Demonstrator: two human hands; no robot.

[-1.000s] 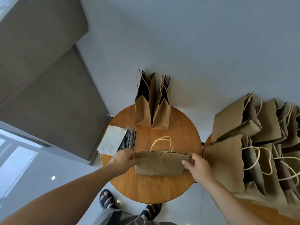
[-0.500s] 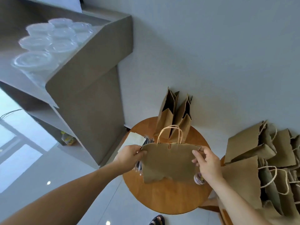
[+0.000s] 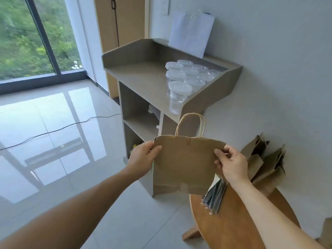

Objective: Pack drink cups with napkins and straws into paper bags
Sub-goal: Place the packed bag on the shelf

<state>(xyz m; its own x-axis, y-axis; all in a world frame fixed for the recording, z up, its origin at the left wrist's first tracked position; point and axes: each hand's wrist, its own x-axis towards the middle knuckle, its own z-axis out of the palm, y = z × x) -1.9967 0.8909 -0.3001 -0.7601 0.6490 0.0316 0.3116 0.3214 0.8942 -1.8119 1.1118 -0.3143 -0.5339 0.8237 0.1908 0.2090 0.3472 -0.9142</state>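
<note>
Though partly behind bag (image 3: 185, 164), straws (image 3: 214, 198) (dark bundle)

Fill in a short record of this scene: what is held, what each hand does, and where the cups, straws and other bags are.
held item: brown paper bag, flat, handles up
left hand: pinches the bag's upper left corner
right hand: pinches the bag's upper right corner
cups: clear, lidded, clustered on the grey counter
straws: bundle lying on the round wooden table
other bags: two standing on the table by the wall
</note>
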